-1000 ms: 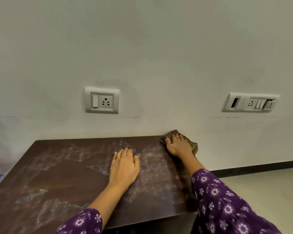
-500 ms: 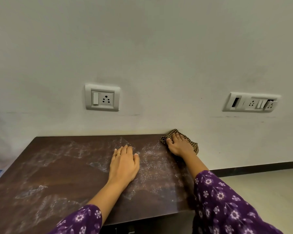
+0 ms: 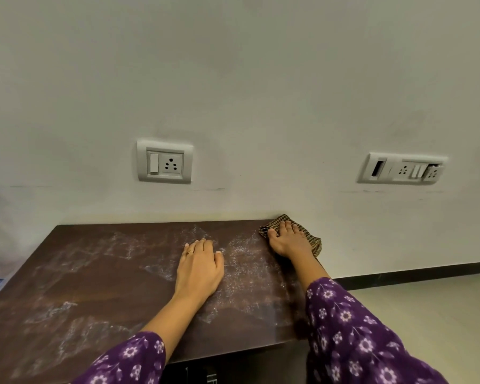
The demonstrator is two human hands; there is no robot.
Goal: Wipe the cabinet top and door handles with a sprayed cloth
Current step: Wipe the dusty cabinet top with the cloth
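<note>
**Wipe out of the far corner: flat cloth, even pressure**

The right hand lies flat on the cloth, fingers nearly straight, pressing rather than pinching. The cloth is bunched under palm & fingertips, w/ a fold spilling past the hand's outer side, over the end of the cabinet top. Just beyond the fingertips the cloth seems to meet the wall, so the grip sits at the top's back corner.

On the thumb side, a pale streaky film covers most of the top. The left hand rests flat on that film nearby, holding nothing.

To do it well, imo:
- Spread the cloth wider under the palm.
- Pull toward the body in overlapping passes.
- Then work across thumb-side, lifting the left hand clear so no patch gets skipped.

Door handles aren't in view, so prob. they come after the top.
</note>
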